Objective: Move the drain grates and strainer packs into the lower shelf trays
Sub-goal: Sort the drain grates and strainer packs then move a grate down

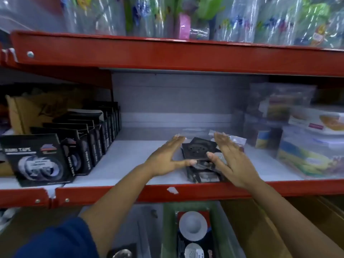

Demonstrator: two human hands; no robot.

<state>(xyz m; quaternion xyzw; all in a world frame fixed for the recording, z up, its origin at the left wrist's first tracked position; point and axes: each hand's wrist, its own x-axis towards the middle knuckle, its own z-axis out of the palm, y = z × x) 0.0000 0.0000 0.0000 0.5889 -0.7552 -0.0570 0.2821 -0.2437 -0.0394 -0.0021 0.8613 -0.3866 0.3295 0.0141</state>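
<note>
grates [198,150] stacked on shelf [130,161], flanked by both hands | left hand [167,159] spread, thumb touching front edge | right hand [230,161] spread, nothing gripped

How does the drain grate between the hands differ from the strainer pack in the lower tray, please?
The drain grate is a dark perforated square; the strainer pack shows pale round discs on a card. The grate lies atop a pile on the middle shelf; the pack already sits in the green tray below. Both lie roughly flat.
</note>
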